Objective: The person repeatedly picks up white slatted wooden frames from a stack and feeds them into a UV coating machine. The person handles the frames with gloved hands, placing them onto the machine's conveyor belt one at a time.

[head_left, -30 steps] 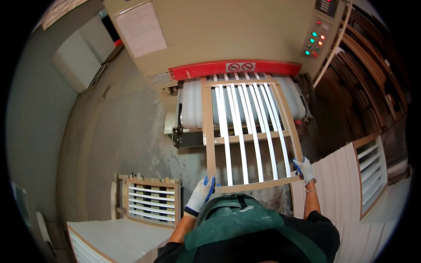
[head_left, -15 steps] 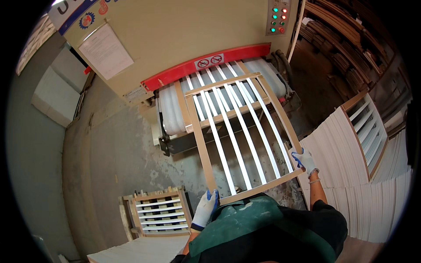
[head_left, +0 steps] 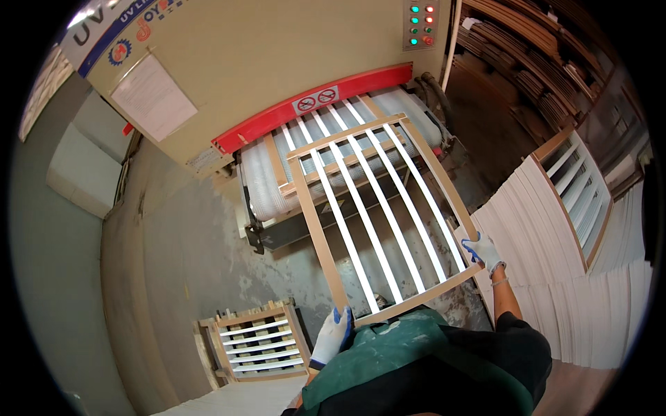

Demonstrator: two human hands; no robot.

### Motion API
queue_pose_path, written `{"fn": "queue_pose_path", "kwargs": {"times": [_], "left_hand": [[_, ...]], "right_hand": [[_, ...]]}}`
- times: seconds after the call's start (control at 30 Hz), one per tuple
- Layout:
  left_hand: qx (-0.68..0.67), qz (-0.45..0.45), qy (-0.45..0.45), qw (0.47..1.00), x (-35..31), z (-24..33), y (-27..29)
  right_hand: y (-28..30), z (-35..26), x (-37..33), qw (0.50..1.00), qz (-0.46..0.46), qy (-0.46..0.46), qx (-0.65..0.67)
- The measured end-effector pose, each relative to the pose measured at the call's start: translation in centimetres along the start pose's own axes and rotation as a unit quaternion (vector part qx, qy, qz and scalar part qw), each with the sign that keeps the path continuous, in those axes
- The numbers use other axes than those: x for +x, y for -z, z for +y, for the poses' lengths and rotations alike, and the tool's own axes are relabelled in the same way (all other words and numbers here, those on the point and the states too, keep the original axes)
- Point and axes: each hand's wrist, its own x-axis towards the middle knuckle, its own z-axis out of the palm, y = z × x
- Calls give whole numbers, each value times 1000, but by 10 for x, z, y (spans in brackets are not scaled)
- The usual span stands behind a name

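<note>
I hold a rectangular brown frame with several white slats [head_left: 318, 239] by its near corners, its far end raised over a conveyor belt [head_left: 253, 184]. My left hand [head_left: 331, 338], in a white glove with blue fingertips, is closed on the near left corner. At the near right corner, my right hand [head_left: 485, 253], gloved the same way, grips the side rail with the thumb on top. A second slatted frame [head_left: 275, 159] lies on the belt, its far part hidden under a red bar [head_left: 260, 121]. The held frame overlaps its near rail in the view.
Behind the belt stands a large beige machine [head_left: 291, 55] with a lit control panel [head_left: 420, 28]. To my right, a slatted frame [head_left: 553, 147] leans by tall stacks of white boards [head_left: 527, 236]. Another slatted frame [head_left: 300, 340] lies at lower left beside white sheets [head_left: 236, 396].
The frame on the belt has slid farther under the red bar. My view has turned slightly right. Both hands keep their hold on the raised frame, which stays nearly in place.
</note>
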Motion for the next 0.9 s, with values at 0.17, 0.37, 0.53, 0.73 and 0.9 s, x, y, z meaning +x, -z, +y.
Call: {"fn": "queue_pose_path", "kwargs": {"times": [0.17, 0.37, 0.53, 0.73, 0.9], "left_hand": [[12, -17, -14, 1000, 4, 1, -3], [4, -19, 30, 999, 5, -3, -14], [-53, -3, 51, 997, -3, -5, -18], [-31, 23, 11, 999, -3, -1, -20], [3, 11, -51, 999, 2, 7, -18]], "right_hand": [[5, -5, -3, 999, -25, -38, 8], [2, -5, 1, 1000, 15, 4, 14], [2, -11, 2, 1000, -4, -4, -1], [11, -31, -1, 995, -60, -78, -22], [11, -39, -7, 997, -62, -39, -7]]}}
